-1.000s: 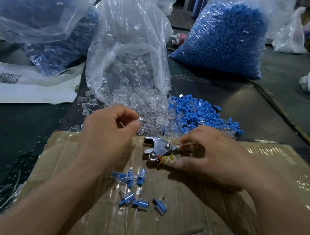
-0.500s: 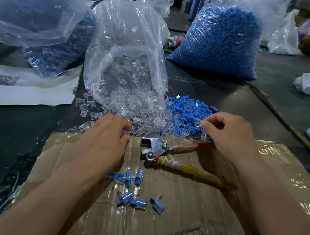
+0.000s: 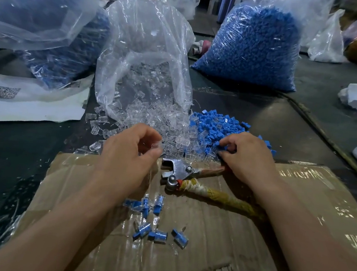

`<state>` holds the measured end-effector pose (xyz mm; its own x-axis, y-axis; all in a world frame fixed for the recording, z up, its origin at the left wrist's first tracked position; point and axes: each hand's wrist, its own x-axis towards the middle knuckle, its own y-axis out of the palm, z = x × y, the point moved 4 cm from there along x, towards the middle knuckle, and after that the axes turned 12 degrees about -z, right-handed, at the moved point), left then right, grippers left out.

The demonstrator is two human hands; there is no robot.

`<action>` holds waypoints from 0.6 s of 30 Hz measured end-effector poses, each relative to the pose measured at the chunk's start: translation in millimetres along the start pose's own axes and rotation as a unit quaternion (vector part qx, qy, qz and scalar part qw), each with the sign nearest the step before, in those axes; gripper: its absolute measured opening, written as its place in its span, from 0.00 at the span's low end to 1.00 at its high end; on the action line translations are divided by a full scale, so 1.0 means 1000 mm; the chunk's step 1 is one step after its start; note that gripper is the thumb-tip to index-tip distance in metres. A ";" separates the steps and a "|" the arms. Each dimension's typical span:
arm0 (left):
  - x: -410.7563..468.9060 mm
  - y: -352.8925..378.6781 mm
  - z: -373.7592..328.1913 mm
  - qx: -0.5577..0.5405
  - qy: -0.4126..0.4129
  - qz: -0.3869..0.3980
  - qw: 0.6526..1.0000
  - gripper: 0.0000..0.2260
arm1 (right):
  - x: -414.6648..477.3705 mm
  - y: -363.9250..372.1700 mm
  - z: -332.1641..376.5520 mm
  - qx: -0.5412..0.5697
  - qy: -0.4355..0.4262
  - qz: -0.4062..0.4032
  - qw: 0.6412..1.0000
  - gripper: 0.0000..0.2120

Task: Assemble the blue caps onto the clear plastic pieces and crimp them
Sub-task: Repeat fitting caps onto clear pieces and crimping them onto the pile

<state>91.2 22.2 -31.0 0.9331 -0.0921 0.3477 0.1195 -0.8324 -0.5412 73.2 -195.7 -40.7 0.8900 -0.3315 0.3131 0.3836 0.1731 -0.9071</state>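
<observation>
A: What is the left hand [image 3: 129,155] doing?
B: It is curled, with thumb and forefinger pinching one small clear plastic piece [image 3: 156,146] just above the heap of clear pieces [image 3: 153,120].
A: And the right hand [image 3: 249,162]?
B: Its fingers are bent into the pile of small blue plastic caps [image 3: 214,125]. Whether it grips one, I cannot tell. The metal crimping pliers [image 3: 180,171] lie on the brown cardboard sheet [image 3: 240,236] between the hands.
</observation>
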 end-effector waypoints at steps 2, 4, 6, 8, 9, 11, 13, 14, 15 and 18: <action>0.000 0.002 0.000 0.002 0.001 0.014 1.000 0.12 | 0.000 0.000 0.000 -0.001 -0.011 -0.007 1.000 0.08; 0.000 0.005 -0.001 0.021 0.009 0.030 0.999 0.17 | 0.000 0.000 0.001 0.001 -0.015 -0.008 1.000 0.09; -0.001 0.005 -0.002 0.031 0.021 0.036 0.999 0.17 | -0.001 0.000 0.002 0.000 -0.016 0.000 1.000 0.12; -0.003 0.004 -0.005 0.018 0.029 0.031 0.999 0.16 | -0.001 0.000 0.003 -0.004 -0.013 0.007 1.000 0.12; -0.003 0.003 -0.006 0.007 0.028 0.028 0.999 0.16 | -0.001 0.000 0.004 -0.005 -0.014 0.008 1.000 0.11; -0.003 0.003 -0.007 -0.023 0.016 0.025 0.999 0.15 | -0.001 0.000 0.004 -0.011 -0.018 0.012 1.000 0.10; -0.003 0.002 -0.005 -0.057 0.003 0.021 0.998 0.14 | -0.002 -0.001 0.004 -0.013 -0.025 0.021 0.999 0.08; -0.004 0.002 -0.004 -0.070 -0.003 0.019 0.997 0.14 | -0.002 -0.001 0.004 -0.009 -0.027 0.019 0.999 0.07; -0.004 0.001 -0.004 -0.078 -0.007 0.016 0.997 0.15 | -0.002 -0.002 0.005 -0.005 -0.029 0.012 0.999 0.06; -0.004 0.001 -0.005 -0.096 -0.007 0.015 0.995 0.17 | -0.003 -0.002 0.006 0.006 -0.032 -0.012 0.999 0.05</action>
<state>85.8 19.1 -29.6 0.9400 -0.1115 0.3225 0.0263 -0.9185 -0.3945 71.3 -189.8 -37.9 0.8941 -0.2756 0.3530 0.4081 0.1765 -0.8957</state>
